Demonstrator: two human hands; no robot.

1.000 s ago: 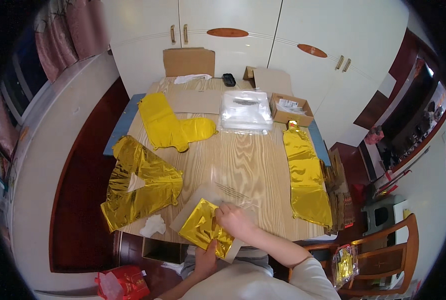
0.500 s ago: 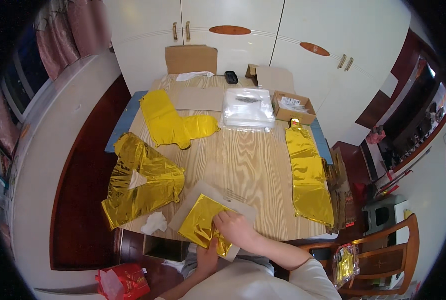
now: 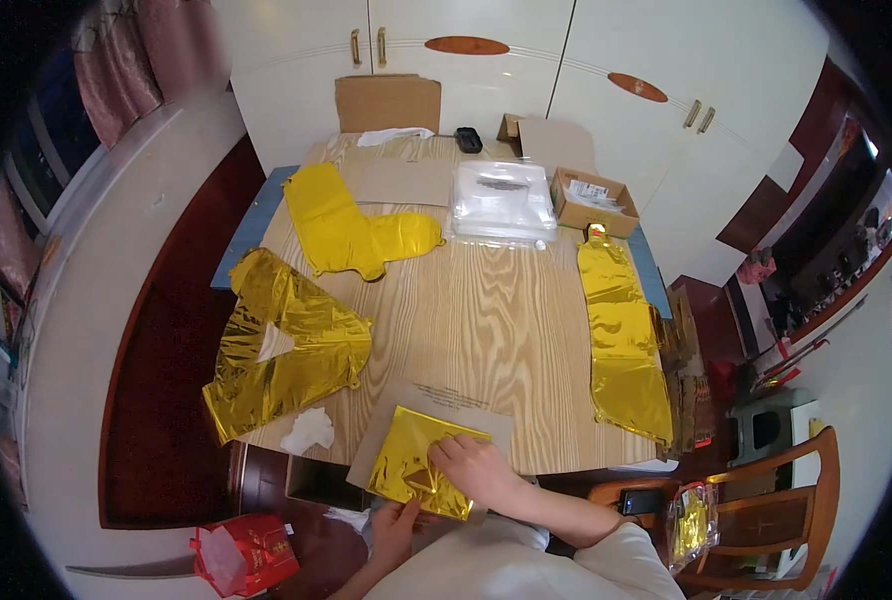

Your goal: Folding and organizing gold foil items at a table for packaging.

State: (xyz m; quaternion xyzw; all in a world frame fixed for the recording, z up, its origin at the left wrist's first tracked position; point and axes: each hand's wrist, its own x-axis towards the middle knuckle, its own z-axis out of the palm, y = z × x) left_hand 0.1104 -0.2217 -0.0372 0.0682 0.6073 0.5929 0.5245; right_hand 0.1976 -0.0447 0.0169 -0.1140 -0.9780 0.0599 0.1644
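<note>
A folded sheet of gold foil (image 3: 403, 432), like a flat foil balloon, lies on a cardboard sheet (image 3: 501, 428) at the table's near edge. My right hand (image 3: 474, 472) rests on the foil with its fingers curled and fingertips pinching the surface. My left hand (image 3: 394, 527) grips the lower edge of the foil, thumb on top and fingers underneath, partly hidden. Other flat gold foil balloons lie opened out: a wide one with a central gap (image 3: 316, 345) at the left, a bent one (image 3: 331, 225) farther back, and a long narrow one (image 3: 621, 330) at the right.
Clear plastic bags (image 3: 504, 200) are stacked at the back beside an open cardboard box (image 3: 594, 205). A crumpled white tissue (image 3: 309, 430) lies near the front left edge. A wooden chair (image 3: 766, 510) stands right, and a red bag (image 3: 246, 555) is on the floor at left.
The foil and cardboard have turned slightly and shifted a little. My left hand has moved left and down along the foil's lower edge. My right hand stays on the foil, slightly lower.
</note>
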